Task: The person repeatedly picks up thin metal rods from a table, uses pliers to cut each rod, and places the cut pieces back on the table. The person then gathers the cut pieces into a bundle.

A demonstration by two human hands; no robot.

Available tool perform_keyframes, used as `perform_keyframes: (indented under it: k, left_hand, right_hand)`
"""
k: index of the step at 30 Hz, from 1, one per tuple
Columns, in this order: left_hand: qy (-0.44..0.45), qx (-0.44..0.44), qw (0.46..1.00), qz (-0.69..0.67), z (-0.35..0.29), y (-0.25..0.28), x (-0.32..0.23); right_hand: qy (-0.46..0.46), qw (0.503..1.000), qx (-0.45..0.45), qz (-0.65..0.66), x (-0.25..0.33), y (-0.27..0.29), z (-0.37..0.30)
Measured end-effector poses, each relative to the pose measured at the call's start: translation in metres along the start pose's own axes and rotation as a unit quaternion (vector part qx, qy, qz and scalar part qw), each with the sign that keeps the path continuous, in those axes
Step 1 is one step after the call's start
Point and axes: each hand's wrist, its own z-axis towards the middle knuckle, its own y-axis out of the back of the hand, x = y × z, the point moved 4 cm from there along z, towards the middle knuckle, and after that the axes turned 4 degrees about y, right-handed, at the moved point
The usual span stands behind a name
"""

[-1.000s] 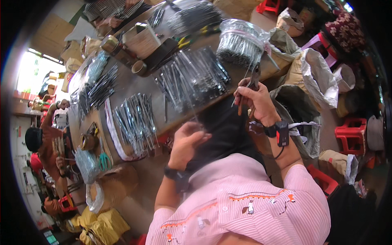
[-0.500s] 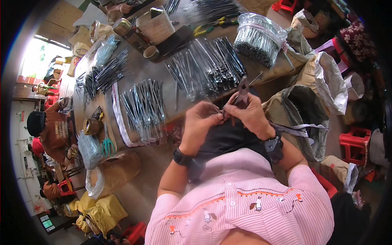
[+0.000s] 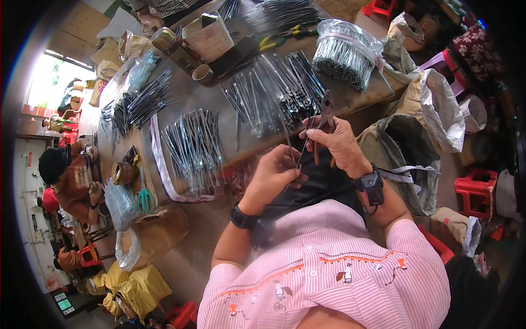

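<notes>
Above my lap, my left hand [image 3: 276,169] is closed, pinching a thin metal strip [image 3: 286,130] that points up towards the table edge. My right hand [image 3: 341,143] is closed around a pair of pliers [image 3: 327,112], jaws upward, with the handles showing below the palm. Its thumb and forefinger also pinch a thin metal rod [image 3: 305,143], whose lower end meets my left fingertips. Whether strip and rod are joined there I cannot tell. Just beyond my hands, a spread pile of metal strips [image 3: 274,90] lies on the table [image 3: 192,98].
More strip bundles [image 3: 193,145] lie left. A plastic-wrapped rod bundle [image 3: 346,57] stands at the far right of the table. A cup [image 3: 203,73], a box [image 3: 208,39] and yellow-handled pliers [image 3: 274,41] are at the back. Sacks [image 3: 408,159] and a red stool [image 3: 475,193] stand right.
My hands have moved apart, the left one slightly down, the right one up and rightward. The pliers have risen, and the rod now shows between my hands. A co-worker at left has shifted.
</notes>
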Motion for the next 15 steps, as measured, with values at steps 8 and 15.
perform_keyframes:
  k: [8, 15]
  left_hand:
    - [0.007, 0.027, 0.985, -0.169, -0.005, -0.009, -0.011]
    - [0.065, -0.016, 0.951, -0.303, 0.01, -0.003, 0.012]
  right_hand:
    - [-0.02, 0.999, -0.011, 0.031, -0.009, 0.002, 0.007]
    - [0.029, 0.996, 0.008, -0.087, -0.004, -0.009, 0.002]
